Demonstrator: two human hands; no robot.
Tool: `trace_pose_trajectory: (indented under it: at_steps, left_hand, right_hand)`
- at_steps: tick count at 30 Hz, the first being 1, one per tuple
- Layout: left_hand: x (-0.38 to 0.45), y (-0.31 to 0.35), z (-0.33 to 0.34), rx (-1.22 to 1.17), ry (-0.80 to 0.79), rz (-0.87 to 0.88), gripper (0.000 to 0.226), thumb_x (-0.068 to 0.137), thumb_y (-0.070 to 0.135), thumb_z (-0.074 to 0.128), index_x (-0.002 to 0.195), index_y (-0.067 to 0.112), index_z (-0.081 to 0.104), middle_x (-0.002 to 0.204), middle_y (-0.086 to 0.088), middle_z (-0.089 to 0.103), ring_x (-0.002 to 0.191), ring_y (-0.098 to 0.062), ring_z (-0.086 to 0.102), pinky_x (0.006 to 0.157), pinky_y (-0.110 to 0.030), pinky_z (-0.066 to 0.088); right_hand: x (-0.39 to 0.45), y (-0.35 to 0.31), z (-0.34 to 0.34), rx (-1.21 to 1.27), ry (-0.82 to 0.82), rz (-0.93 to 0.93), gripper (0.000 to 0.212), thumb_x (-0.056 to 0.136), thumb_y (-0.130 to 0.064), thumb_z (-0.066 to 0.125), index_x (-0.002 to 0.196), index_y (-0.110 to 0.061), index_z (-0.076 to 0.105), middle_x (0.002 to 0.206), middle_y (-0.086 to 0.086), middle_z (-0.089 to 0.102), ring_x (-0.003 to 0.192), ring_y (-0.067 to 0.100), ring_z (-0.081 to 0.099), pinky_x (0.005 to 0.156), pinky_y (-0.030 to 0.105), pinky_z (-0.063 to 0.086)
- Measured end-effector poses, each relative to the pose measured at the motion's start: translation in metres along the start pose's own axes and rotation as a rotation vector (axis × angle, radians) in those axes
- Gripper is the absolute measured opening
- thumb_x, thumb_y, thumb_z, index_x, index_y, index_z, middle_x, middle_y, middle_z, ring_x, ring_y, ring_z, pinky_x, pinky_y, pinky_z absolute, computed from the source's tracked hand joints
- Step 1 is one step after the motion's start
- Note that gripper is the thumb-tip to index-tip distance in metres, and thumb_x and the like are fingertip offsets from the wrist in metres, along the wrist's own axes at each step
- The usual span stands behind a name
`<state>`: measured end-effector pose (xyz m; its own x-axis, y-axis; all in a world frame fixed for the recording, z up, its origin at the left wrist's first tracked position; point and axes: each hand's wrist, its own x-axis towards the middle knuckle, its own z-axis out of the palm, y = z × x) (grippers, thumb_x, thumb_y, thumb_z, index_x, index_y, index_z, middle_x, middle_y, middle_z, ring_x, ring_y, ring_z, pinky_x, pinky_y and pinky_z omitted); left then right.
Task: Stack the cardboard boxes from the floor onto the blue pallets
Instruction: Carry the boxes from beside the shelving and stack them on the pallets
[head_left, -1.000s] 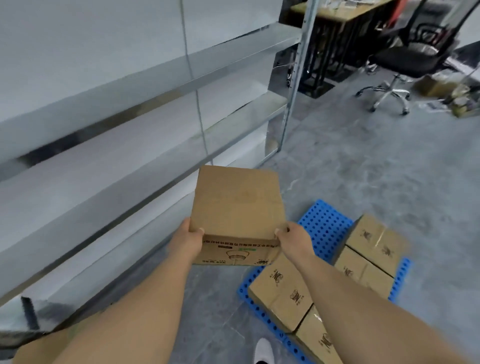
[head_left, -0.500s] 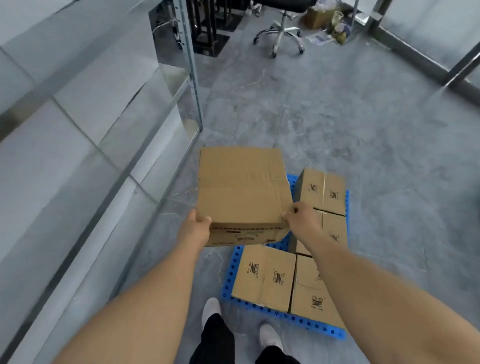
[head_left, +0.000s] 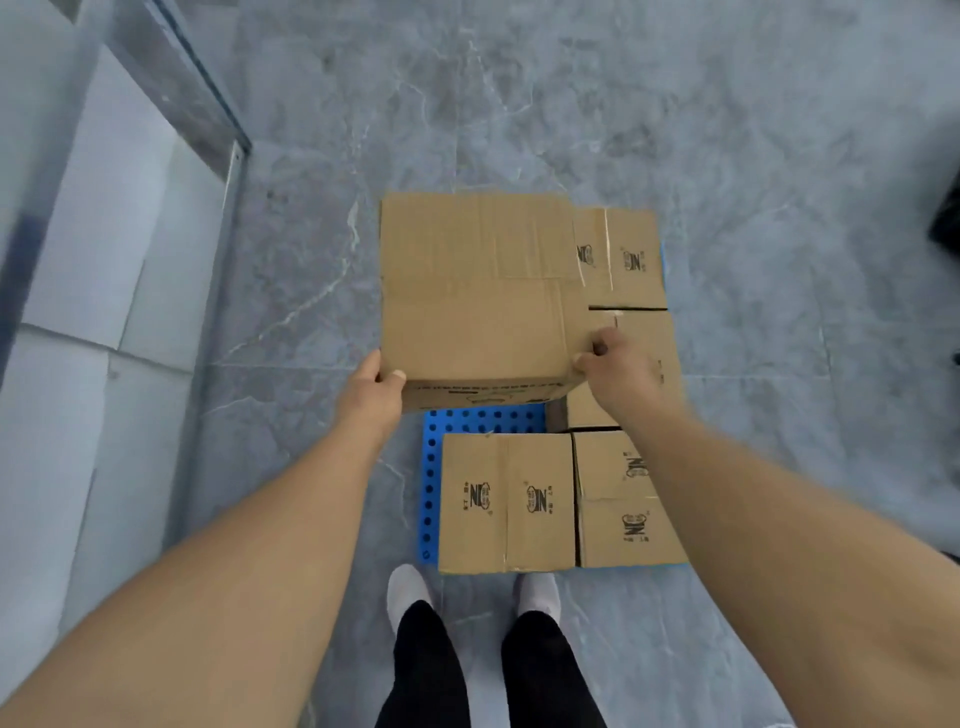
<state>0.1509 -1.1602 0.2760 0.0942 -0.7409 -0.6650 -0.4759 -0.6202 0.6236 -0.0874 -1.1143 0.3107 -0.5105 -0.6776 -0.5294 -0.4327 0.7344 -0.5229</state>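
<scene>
A plain, creased cardboard box (head_left: 475, 296) hangs over the blue pallet's (head_left: 483, 420) 11 o'clock corner, left hand (head_left: 375, 387) and right hand (head_left: 618, 364) fingers clamped on its near corners; four printed boxes (head_left: 506, 501) fill the rest.

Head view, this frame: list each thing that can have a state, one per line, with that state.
Plain brown cardboard box: closed, held above the pallet's far left part.
Left hand: gripping the held box's near left corner.
Right hand: gripping its near right corner.
Blue perforated plastic pallet: on the floor, partly loaded.
Four printed cardboard boxes: closed, resting on the pallet.
</scene>
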Motion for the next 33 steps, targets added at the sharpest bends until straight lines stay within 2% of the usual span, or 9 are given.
trace_pose_trajectory:
  at_steps: [3,7,11,14,17,19,21,28,33]
  left_hand:
    - [0.037,-0.023,0.031,0.016,-0.018,-0.007,0.048,0.098,0.019,0.042,0.145,0.018,0.031,0.148,-0.002,0.037,0.134,-0.019,0.037,0.106,-0.027,0.028]
    - [0.072,-0.057,0.065,0.067,-0.034,-0.012,0.046,0.098,0.021,0.042,0.143,0.022,0.035,0.144,0.0,0.043,0.128,-0.018,0.042,0.097,-0.025,0.03]
    - [0.096,-0.091,0.098,0.02,-0.044,-0.025,0.044,0.097,0.019,0.042,0.141,0.021,0.038,0.138,0.005,0.046,0.115,-0.008,0.047,0.096,-0.024,0.033]
    - [0.114,-0.115,0.118,0.019,-0.057,-0.058,0.048,0.097,0.021,0.043,0.144,0.024,0.035,0.146,0.003,0.04,0.131,-0.015,0.04,0.106,-0.029,0.029]
    - [0.125,-0.137,0.132,0.0,-0.073,-0.073,0.047,0.097,0.019,0.042,0.144,0.024,0.035,0.147,0.002,0.04,0.133,-0.016,0.038,0.112,-0.034,0.028]
    - [0.13,-0.148,0.139,-0.008,-0.068,-0.05,0.046,0.097,0.016,0.042,0.142,0.023,0.038,0.144,0.003,0.044,0.131,-0.015,0.041,0.111,-0.03,0.03]
    - [0.133,-0.154,0.144,-0.019,-0.057,-0.026,0.045,0.096,0.014,0.042,0.14,0.024,0.042,0.138,0.005,0.049,0.126,-0.012,0.045,0.102,-0.022,0.032]
    - [0.146,-0.172,0.16,-0.004,-0.079,0.009,0.039,0.094,0.011,0.04,0.128,0.027,0.052,0.126,0.004,0.059,0.108,-0.009,0.052,0.09,-0.02,0.036]
    - [0.157,-0.187,0.167,0.022,-0.064,-0.037,0.044,0.095,0.011,0.04,0.137,0.025,0.046,0.134,0.001,0.054,0.124,-0.015,0.049,0.108,-0.031,0.035]
  right_hand:
    - [0.037,0.032,0.024,-0.013,0.003,0.027,0.016,0.089,-0.019,0.054,0.104,-0.014,0.057,0.099,0.008,0.062,0.08,0.021,0.052,0.062,0.028,0.038]
    - [0.075,0.071,0.057,0.01,-0.008,0.06,0.025,0.09,-0.017,0.055,0.114,-0.011,0.057,0.094,0.003,0.058,0.074,0.015,0.047,0.063,0.023,0.036]
    - [0.1,0.11,0.085,0.015,-0.037,0.081,0.031,0.09,-0.018,0.056,0.12,-0.013,0.057,0.11,0.004,0.06,0.09,0.017,0.05,0.075,0.025,0.036]
    - [0.115,0.135,0.102,0.012,-0.025,0.088,0.031,0.089,-0.02,0.058,0.119,-0.013,0.058,0.114,0.006,0.062,0.097,0.021,0.055,0.079,0.027,0.039]
    - [0.124,0.156,0.12,-0.016,-0.02,0.103,0.035,0.089,-0.023,0.058,0.123,-0.016,0.056,0.117,0.003,0.061,0.105,0.022,0.055,0.084,0.03,0.04]
    - [0.129,0.167,0.129,0.006,-0.034,0.118,0.037,0.089,-0.024,0.058,0.126,-0.017,0.054,0.118,0.004,0.06,0.108,0.024,0.055,0.093,0.034,0.043]
    - [0.133,0.175,0.137,0.018,-0.048,0.13,0.038,0.089,-0.024,0.057,0.126,-0.017,0.053,0.12,0.005,0.06,0.11,0.027,0.055,0.098,0.042,0.042]
    - [0.146,0.191,0.148,0.001,-0.033,0.122,0.035,0.088,-0.02,0.057,0.123,-0.017,0.055,0.116,0.007,0.062,0.106,0.026,0.057,0.096,0.04,0.045]
    - [0.15,0.203,0.159,-0.109,-0.045,0.101,0.031,0.088,-0.02,0.056,0.119,-0.015,0.056,0.113,0.009,0.062,0.106,0.028,0.055,0.093,0.043,0.046]
